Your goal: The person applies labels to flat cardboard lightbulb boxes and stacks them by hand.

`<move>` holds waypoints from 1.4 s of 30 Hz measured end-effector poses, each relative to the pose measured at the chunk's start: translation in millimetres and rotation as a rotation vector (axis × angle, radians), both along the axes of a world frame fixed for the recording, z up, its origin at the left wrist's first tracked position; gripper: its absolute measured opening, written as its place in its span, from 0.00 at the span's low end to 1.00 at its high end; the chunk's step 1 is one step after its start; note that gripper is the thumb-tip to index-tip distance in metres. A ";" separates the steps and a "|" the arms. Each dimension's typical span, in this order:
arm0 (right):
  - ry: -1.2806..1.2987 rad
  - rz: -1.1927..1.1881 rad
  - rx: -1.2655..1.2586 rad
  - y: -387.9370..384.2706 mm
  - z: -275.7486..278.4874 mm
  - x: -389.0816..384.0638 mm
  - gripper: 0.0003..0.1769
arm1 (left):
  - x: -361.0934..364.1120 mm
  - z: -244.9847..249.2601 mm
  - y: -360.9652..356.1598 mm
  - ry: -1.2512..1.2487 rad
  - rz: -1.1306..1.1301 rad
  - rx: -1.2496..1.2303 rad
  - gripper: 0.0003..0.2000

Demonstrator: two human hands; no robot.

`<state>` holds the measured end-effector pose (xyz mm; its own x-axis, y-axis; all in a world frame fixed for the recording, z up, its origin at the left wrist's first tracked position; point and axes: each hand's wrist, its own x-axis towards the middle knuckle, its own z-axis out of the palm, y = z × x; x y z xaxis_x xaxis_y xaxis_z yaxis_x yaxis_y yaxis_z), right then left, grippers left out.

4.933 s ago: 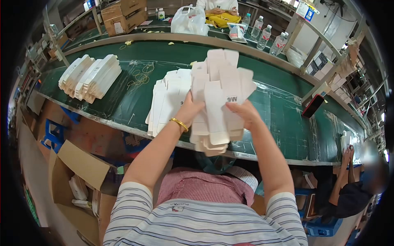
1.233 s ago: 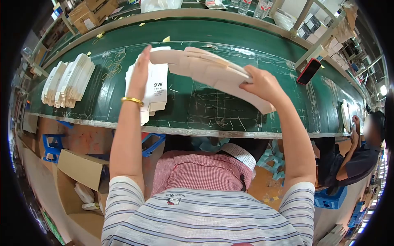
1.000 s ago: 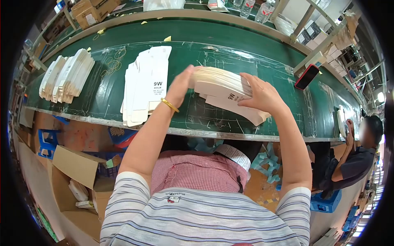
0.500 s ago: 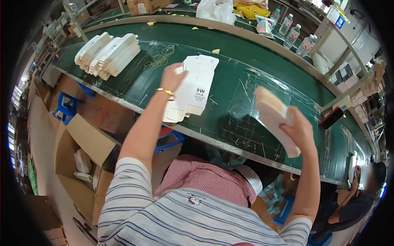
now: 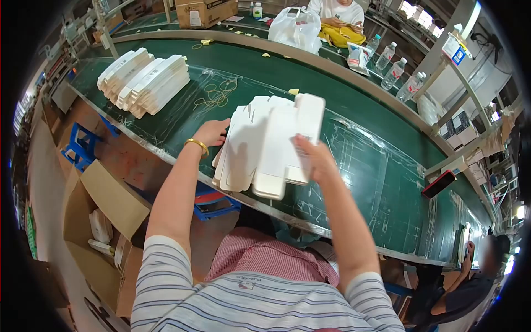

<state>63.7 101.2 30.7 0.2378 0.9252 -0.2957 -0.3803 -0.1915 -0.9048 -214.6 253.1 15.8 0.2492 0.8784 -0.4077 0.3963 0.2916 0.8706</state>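
My right hand (image 5: pixel 316 159) grips a stack of flattened white cartons (image 5: pixel 276 145), thumb on the top face. This stack is partly over another pile of flat white cartons (image 5: pixel 241 145) on the green table and hides part of it. Whether the two touch cannot be made out. At the left edge of the lower pile is my left hand (image 5: pixel 211 134), fingers loosely apart against the edge and gripping nothing. A yellow bangle is on that wrist.
Bundled white cartons (image 5: pixel 145 82) lie on the green table (image 5: pixel 365 182) at far left. Rubber bands (image 5: pixel 215 94) lie nearby. A phone (image 5: pixel 438 184) is at right. Bottles (image 5: pixel 394 74) and a plastic bag (image 5: pixel 296 30) stand behind. One person sits opposite, another at right.
My right hand has swung left with its cartons, from the table's right side to over the pile. My left hand has moved down and left, to the pile's edge. The printed 9W face no longer shows.
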 end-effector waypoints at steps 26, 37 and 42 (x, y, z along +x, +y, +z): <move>-1.149 0.200 0.091 -88.1 104.3 31.1 0.48 | 139.5 -41.5 -155.6 -0.887 -0.319 0.083 0.24; -1.705 0.363 0.021 -136.2 84.2 71.7 0.54 | 112.6 7.5 -111.9 -0.773 -0.167 0.526 0.31; -1.787 0.309 -0.012 -141.7 84.1 77.7 0.62 | 148.4 0.7 -110.3 -0.629 -0.561 0.295 0.29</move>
